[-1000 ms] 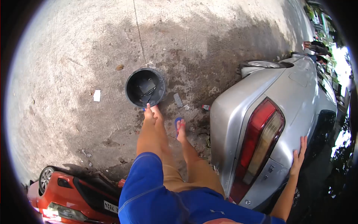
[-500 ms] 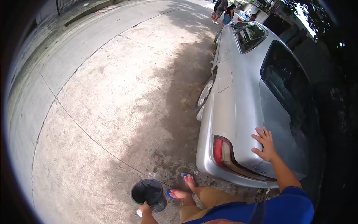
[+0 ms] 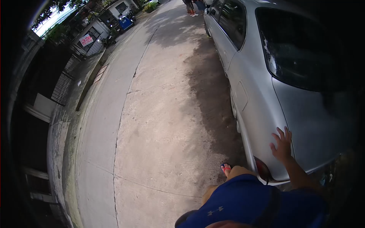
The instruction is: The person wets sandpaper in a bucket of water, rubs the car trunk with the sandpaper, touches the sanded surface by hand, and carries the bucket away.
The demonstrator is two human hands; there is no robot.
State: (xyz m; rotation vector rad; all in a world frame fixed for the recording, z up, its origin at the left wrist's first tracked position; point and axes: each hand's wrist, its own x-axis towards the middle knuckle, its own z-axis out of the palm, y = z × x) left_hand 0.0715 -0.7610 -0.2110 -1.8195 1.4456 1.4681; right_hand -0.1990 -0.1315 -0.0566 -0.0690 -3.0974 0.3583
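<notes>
My right hand (image 3: 282,147) is spread over the rear corner of a silver car (image 3: 258,95), fingers apart, right at the seam between the boot lid (image 3: 315,125) and the side panel. Below it sits the red tail light (image 3: 262,167), partly covered by my leg. My left hand is out of view. Beside my blue shirt (image 3: 243,197), at the bottom edge, shows a dark rounded piece of the bucket (image 3: 184,219); the remainder is hidden.
The concrete road (image 3: 163,125) stretches ahead, with the car along its right side. A kerb (image 3: 91,79) and gates (image 3: 62,87) line the left. Farther up are a red-and-white sign (image 3: 86,40), a blue vehicle (image 3: 125,22) and people standing (image 3: 190,7) near the car.
The view has swung up and left, showing more of the street. My right hand stays over the car's rear. My left hand, earlier holding the bucket's rim, has dropped out of view.
</notes>
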